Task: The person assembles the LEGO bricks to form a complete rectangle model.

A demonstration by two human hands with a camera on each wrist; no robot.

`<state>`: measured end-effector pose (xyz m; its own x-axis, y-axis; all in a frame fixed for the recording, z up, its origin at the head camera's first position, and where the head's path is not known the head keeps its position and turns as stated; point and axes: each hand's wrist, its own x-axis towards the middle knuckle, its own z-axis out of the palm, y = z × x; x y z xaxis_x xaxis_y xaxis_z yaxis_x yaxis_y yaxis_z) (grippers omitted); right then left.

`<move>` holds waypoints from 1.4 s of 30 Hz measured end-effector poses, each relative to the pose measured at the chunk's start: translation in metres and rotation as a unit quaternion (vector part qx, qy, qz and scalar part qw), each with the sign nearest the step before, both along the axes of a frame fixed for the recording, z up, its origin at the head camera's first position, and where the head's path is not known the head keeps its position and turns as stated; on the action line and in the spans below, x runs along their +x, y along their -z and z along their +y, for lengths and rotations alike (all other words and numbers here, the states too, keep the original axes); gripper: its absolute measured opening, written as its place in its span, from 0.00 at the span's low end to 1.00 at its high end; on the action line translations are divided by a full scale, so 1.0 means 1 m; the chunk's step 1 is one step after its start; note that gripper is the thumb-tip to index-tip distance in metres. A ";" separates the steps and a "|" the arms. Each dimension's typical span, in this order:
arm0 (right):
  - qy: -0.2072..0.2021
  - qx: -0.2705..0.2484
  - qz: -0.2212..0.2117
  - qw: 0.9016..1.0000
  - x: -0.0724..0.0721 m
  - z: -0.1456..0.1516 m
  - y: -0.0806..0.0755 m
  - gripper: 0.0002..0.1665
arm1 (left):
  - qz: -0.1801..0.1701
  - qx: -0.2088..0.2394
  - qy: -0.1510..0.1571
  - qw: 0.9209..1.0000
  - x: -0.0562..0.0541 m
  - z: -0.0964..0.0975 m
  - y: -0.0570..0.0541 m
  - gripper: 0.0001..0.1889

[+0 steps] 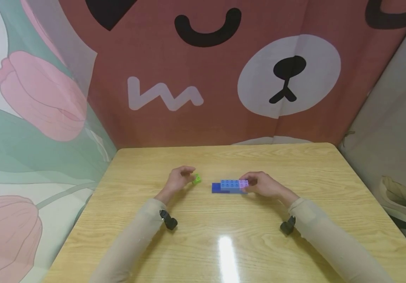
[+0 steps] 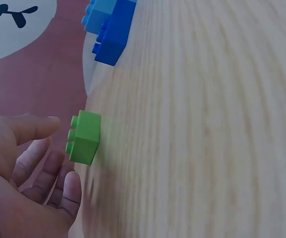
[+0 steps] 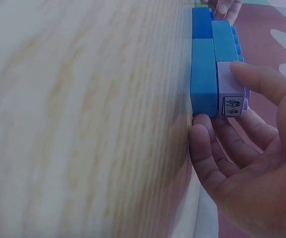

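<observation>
On the table, a low stack of toy building bricks has a dark blue brick (image 2: 116, 35) and a lighter blue brick (image 3: 203, 74) in its bottom layer. On top sit a long blue brick (image 1: 229, 184) and, at the right end, a purple brick (image 3: 230, 82) with a small printed picture. My right hand (image 1: 264, 184) pinches this purple brick, thumb on the near side and fingers behind. Left of the stack stands a green brick (image 2: 85, 137) with studs on top. Beside it is my left hand (image 1: 180, 180), fingers loosely bent, a gap showing between fingertips and brick in the left wrist view.
The wooden table (image 1: 146, 239) has a bright light reflection near its front. Behind it hangs a brown cloth (image 1: 220, 125) with a cartoon face, and a floral cloth (image 1: 40, 165) hangs at the left. A small black camera is strapped on each wrist.
</observation>
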<state>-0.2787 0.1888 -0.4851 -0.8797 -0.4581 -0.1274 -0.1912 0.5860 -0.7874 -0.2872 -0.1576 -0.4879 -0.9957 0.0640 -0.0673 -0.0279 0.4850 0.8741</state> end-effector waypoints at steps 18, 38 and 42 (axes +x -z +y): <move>-0.001 0.007 0.005 1.000 0.000 -0.001 0.001 0.19 | -0.002 -0.068 0.002 0.998 0.000 0.005 0.008 0.19; 0.003 0.007 0.004 1.000 -0.001 -0.002 0.001 0.19 | 0.000 -0.055 0.010 0.998 0.005 0.005 -0.001 0.19; 0.005 0.002 0.002 1.000 -0.001 -0.002 0.001 0.19 | 0.010 -0.052 0.026 0.998 0.007 0.007 -0.006 0.19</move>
